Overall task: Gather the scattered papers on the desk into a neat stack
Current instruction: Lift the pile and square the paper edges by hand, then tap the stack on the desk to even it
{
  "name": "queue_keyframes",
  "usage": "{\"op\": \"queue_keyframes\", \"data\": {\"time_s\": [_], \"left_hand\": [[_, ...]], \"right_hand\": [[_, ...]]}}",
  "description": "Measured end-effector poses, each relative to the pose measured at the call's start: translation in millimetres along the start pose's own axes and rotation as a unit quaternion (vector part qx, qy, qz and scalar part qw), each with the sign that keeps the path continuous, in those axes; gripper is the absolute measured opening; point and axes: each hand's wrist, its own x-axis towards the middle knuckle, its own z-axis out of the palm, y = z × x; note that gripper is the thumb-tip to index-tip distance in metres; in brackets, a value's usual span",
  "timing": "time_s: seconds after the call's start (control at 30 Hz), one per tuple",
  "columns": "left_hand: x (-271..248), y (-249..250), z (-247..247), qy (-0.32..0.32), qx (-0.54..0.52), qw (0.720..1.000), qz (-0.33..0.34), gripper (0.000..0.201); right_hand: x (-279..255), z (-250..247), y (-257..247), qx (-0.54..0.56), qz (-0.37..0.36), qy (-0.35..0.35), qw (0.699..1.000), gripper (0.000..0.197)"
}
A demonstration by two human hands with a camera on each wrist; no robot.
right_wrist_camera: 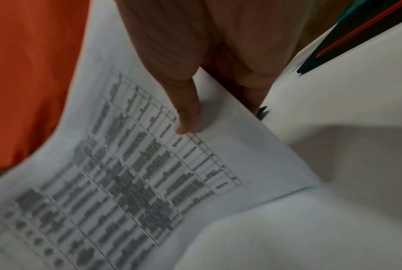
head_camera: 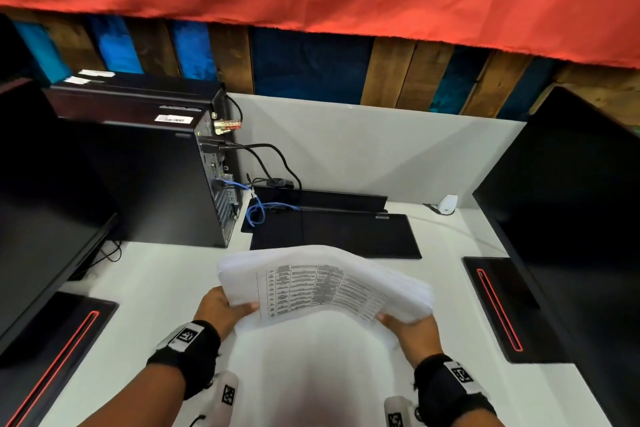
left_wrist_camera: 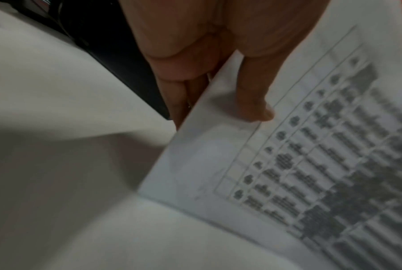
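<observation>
Your left hand (head_camera: 221,305) and right hand (head_camera: 408,324) each pinch an end of the white printed paper sheaf (head_camera: 322,282), held above the white desk (head_camera: 166,288), long axis nine-to-three o'clock, equidistant.

I note the papers (head_camera: 322,284) held above the desk (head_camera: 166,274), left hand (head_camera: 218,308) at their left edge, right hand (head_camera: 408,326) at their right. Computer tower (head_camera: 152,177) stands behind-left; monitors (head_camera: 571,204) flank both sides; a flat device (head_camera: 336,232) lies behind the papers.
</observation>
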Motion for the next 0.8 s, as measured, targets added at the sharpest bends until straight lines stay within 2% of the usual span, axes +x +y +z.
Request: {"op": "queue_keyframes", "data": {"time_s": [0.07,0.17,0.33,0.43,0.5,0.57,0.7,0.8], "left_hand": [[6,-16,2,-0.020,0.067,0.997,-0.033,0.040],[9,-24,7,-0.007,0.139,0.989,-0.043,0.042],[11,-26,11,0.009,0.128,0.991,-0.036,0.035],[13,-26,8,0.028,0.123,0.992,-0.015,0.031],[13,-25,6,0.048,0.095,0.994,0.005,0.030],[15,-24,2,0.045,0.072,0.996,0.006,0.031],[15,-29,-3,-0.011,0.102,0.994,-0.026,0.039],[12,-25,-2,-0.005,0.077,0.997,-0.019,0.032]], "right_hand": [[3,1,12,-0.021,0.022,-0.014,0.999,0.037],[6,1,24,-0.068,0.055,-0.027,0.996,0.034],[12,0,28,-0.108,0.048,-0.016,0.993,0.023],[9,0,20,-0.098,0.025,0.009,0.995,0.014],[5,-1,16,-0.070,0.011,0.012,0.997,0.015],[0,-3,14,-0.062,0.014,-0.013,0.998,0.018],[-1,-5,23,-0.181,0.057,-0.086,0.978,0.025],[0,1,21,-0.161,0.064,-0.070,0.982,0.023]]}}
